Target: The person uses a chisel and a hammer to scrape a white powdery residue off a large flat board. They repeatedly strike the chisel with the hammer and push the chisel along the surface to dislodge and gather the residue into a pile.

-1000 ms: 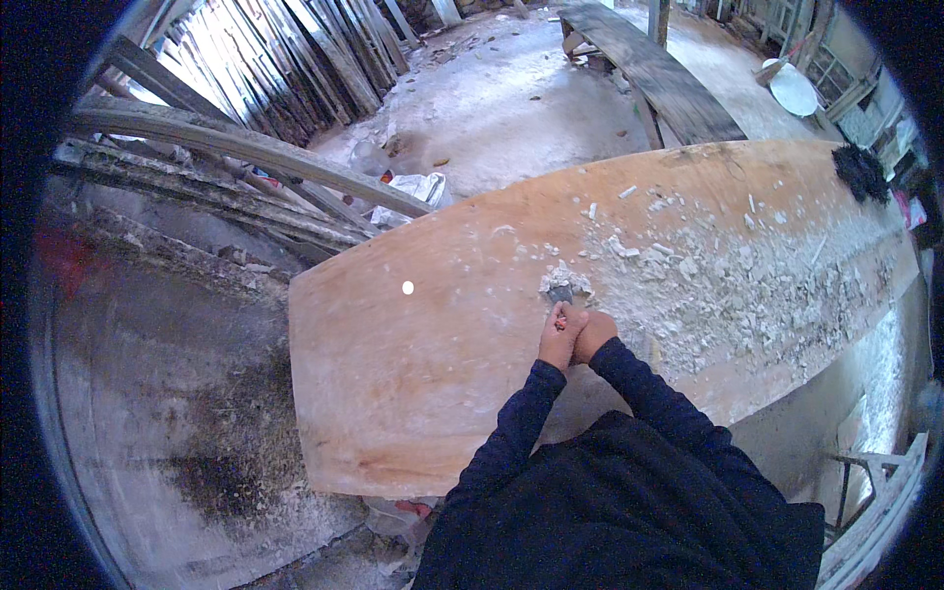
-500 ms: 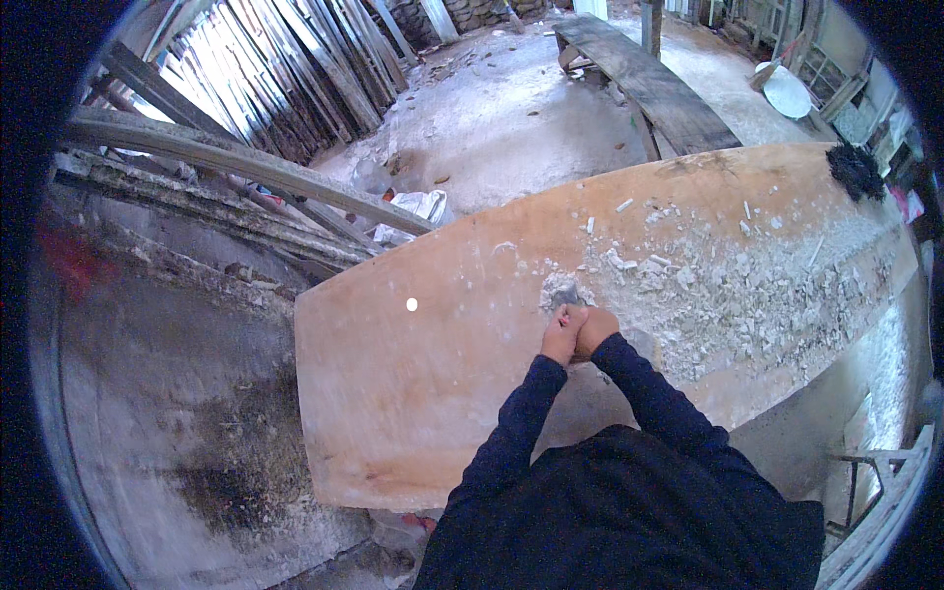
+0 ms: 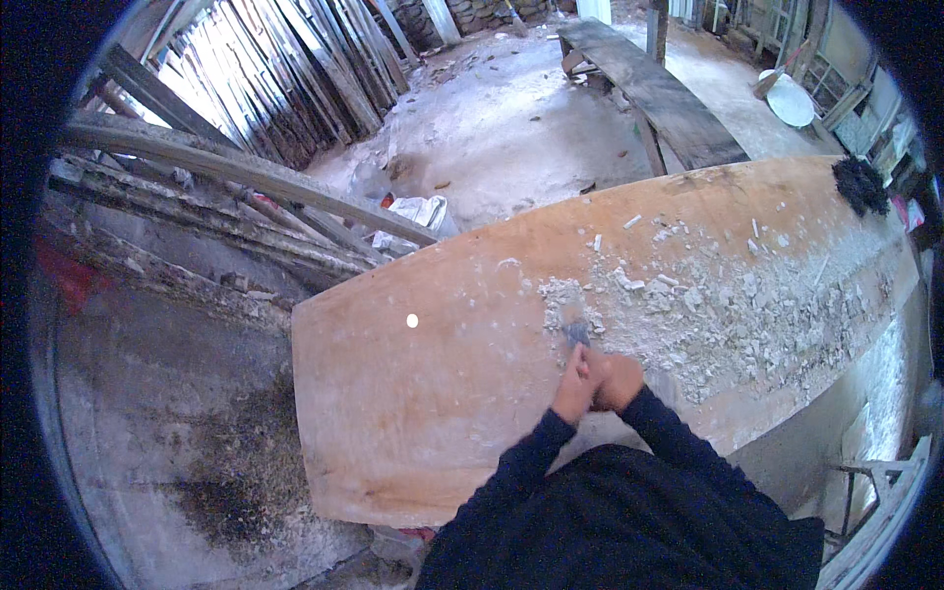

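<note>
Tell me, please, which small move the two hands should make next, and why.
Probably the left hand and right hand, clasped together on the flat tool, should push it forward, away from the body: its blade points that way, and pale flakes lie just beyond it on the wooden board. Blur hides whether the blade touches the board.

On my feed, glare streams through the slatted wall [image 3: 315, 84], the lower left sits dim, edges bend into black corners, and the right hand [image 3: 620, 382] looks, I think, blurred.
</note>
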### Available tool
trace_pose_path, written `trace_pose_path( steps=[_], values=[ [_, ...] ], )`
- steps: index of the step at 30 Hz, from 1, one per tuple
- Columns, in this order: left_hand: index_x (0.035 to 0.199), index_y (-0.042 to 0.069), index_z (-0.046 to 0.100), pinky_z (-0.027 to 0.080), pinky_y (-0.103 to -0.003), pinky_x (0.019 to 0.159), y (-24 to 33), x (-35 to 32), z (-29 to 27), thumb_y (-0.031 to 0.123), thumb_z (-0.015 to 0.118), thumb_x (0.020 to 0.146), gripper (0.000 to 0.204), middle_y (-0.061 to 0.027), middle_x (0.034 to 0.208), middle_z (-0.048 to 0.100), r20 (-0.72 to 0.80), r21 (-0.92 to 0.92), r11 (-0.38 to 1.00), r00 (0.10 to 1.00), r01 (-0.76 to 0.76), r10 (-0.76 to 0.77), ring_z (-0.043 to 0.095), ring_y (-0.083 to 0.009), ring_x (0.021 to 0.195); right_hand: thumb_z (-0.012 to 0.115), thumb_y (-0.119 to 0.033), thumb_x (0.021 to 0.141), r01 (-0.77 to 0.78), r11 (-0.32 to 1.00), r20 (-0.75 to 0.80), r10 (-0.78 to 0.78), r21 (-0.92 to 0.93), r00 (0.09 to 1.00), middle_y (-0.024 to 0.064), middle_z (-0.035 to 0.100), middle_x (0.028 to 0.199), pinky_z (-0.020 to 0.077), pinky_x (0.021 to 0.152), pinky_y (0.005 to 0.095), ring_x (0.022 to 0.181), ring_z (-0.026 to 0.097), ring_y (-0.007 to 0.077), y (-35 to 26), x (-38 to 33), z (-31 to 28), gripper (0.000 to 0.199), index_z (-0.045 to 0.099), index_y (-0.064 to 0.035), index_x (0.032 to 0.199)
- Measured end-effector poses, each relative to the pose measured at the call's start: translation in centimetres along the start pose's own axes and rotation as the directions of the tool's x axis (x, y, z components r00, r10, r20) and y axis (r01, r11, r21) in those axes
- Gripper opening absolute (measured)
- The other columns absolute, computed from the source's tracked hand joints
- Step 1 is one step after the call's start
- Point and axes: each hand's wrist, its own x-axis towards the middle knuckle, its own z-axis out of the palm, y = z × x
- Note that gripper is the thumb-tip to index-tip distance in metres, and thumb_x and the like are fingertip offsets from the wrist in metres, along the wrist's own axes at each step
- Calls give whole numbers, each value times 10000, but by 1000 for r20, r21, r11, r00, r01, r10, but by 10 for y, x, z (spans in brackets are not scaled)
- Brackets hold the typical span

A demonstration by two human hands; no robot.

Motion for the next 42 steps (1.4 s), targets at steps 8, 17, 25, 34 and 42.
trace_pose_path(
  steps=[8,17,25,34,42],
  values=[
    [1344,-14,77,388,-248,802,-28,-40,7,358,597,795,843,-70,973,476,30,-200,971,992,128,-125,459,-137,892,580,-324,696,-29,997,127,38,-71,991,128,608,730,451,525,434,659,596,320,7,-24,45,468,455,-147,1111],
    [1309,-27,218,396,-256,763,5,63,-35,388,605,776,779,-93,926,479,-34,-398,917,999,-16,3,465,-152,822,556,-350,713,-41,996,-160,28,-82,987,124,603,706,444,509,442,641,592,320,33,93,72,370,470,-145,1009],
    [1354,19,3,383,-282,816,-20,-62,13,364,620,772,916,-86,1046,453,104,-243,970,994,11,15,442,-159,928,509,-333,764,126,992,102,-129,33,986,130,598,680,439,496,447,602,579,345,9,-41,31,410,424,-110,1097],
    [1363,88,-53,371,-313,861,-38,-77,13,318,606,793,901,-110,1069,473,202,-448,862,966,238,-161,454,-190,969,444,-308,819,57,998,155,-50,-40,987,113,608,695,405,448,456,580,581,319,9,-61,56,427,369,-112,1192],
    [1363,48,64,276,-313,965,-13,23,-41,331,611,768,856,-160,1283,333,6,-575,813,994,91,-106,361,-218,1155,450,-305,792,30,999,-15,-31,-39,999,135,605,759,448,586,438,718,588,328,2,59,66,284,555,-125,985]
  ],
)
